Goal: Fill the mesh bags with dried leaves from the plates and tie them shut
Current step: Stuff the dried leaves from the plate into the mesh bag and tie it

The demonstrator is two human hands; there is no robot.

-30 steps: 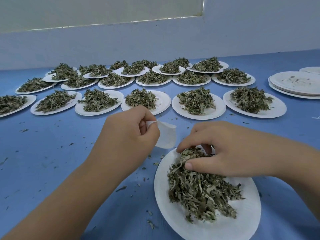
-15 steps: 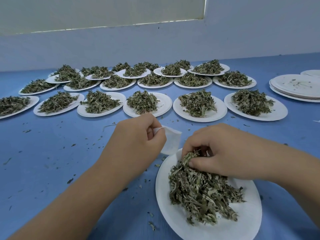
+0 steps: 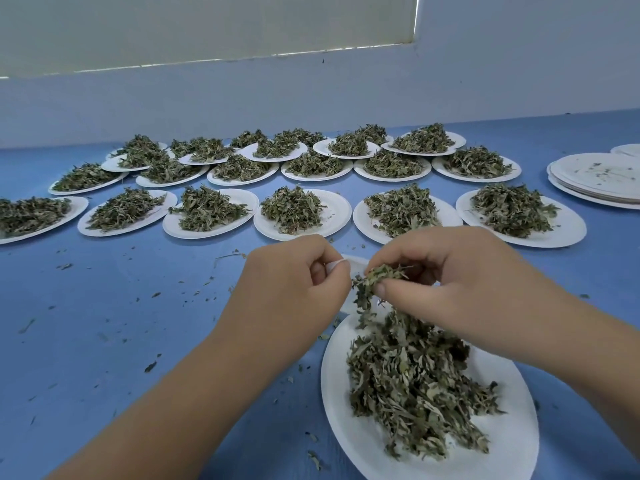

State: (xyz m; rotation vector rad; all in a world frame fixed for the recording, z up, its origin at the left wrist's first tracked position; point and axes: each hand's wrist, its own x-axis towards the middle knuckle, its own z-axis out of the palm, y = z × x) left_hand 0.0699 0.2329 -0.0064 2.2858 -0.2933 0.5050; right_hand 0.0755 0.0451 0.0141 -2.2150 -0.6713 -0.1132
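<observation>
Right hand pinches dried leaves above near-edge paper plate's pile; left hand pinches white mesh bag.

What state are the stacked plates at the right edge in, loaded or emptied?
Emptied: the top of the stacked plates bears only a few leaf crumbs; the lower ones are covered, so cannot tell.

Hands working over a near plate of dried leaves

The left hand is pinching a white mesh bag; the right hand is gripping a leaf clump beside it.
</observation>
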